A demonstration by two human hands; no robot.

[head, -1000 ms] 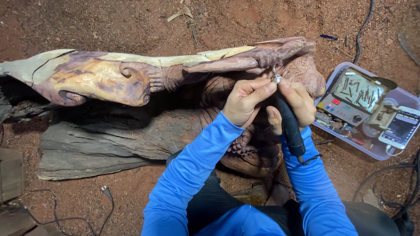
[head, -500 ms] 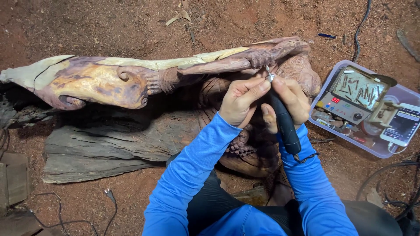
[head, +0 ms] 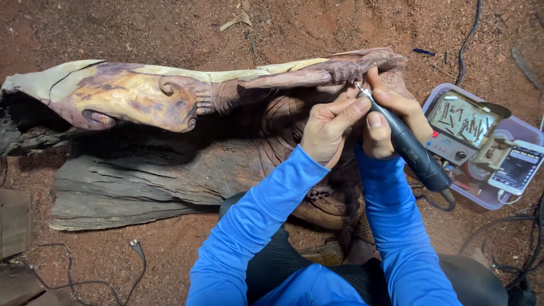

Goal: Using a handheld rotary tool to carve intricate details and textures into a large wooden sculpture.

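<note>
A long carved wooden log (head: 187,96), purple-brown with a pale yellow streak along its top edge, lay across red sawdust-covered ground (head: 141,28), resting on a rougher grey slab of wood (head: 130,181). Both forearms, in bright blue sleeves (head: 266,226), reached up from the bottom of the view and met at the carving's right end. The right hand (head: 391,122) was wrapped firmly around a dark rotary carving handpiece (head: 405,144), held like a pen, its metal tip (head: 358,86) pressed against the carved detail near the log's upper right edge. The left hand (head: 328,127) was curled, fingers folded in, its thumb laid along the front of the handpiece to steady it; whether it gripped anything else could not be told. To the right sat a clear plastic tray (head: 481,195) holding a small control box (head: 453,148), loose burrs and a phone (head: 517,168). The exact point where the bit met the wood was hidden by the fingers, the handpiece's cord dropped out of sight behind the right sleeve, and the person's lap and legs were cut off by the lower edge.
</note>
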